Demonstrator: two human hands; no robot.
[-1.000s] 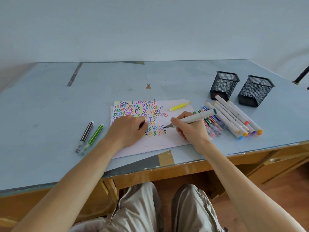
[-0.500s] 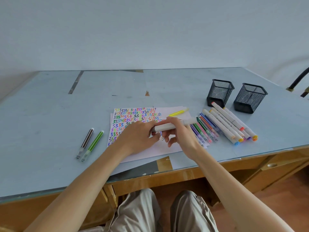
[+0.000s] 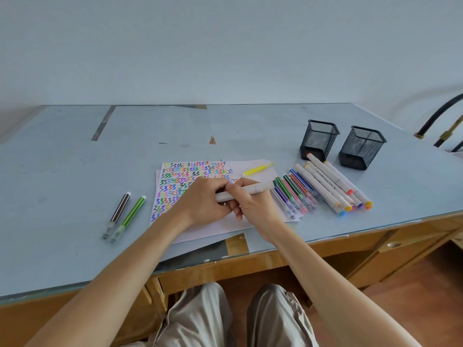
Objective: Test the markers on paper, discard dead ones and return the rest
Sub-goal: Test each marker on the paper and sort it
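At the centre of the frame both hands met over the paper (image 3: 253, 222), sharing one white marker (image 3: 246, 192) held almost level. The left hand (image 3: 204, 204) had its fingers curled round the marker's left end, and the right hand (image 3: 253, 204) pinched the barrel near its middle, fingers wrapped over the top. Whether the cap was on or coming off could not be told, since the fingers hid that end.

The marker looked light and rigid, a smooth plastic barrel likely to slip a little under a loose hold; a firm pinch on the barrel, with the other hand on the cap, seemed the sensible hold for pulling it apart or pressing it closed.

Right of the paper lay a row of thin coloured markers (image 3: 292, 196) and, beyond them, thicker white markers (image 3: 330, 186). Two black mesh cups (image 3: 319, 139) stood on the table (image 3: 75, 171) at the upper right. A yellow marker (image 3: 258, 169) rested on the paper's top edge, and a brown marker (image 3: 117, 214) and a green marker (image 3: 129, 217) lay apart at the left.
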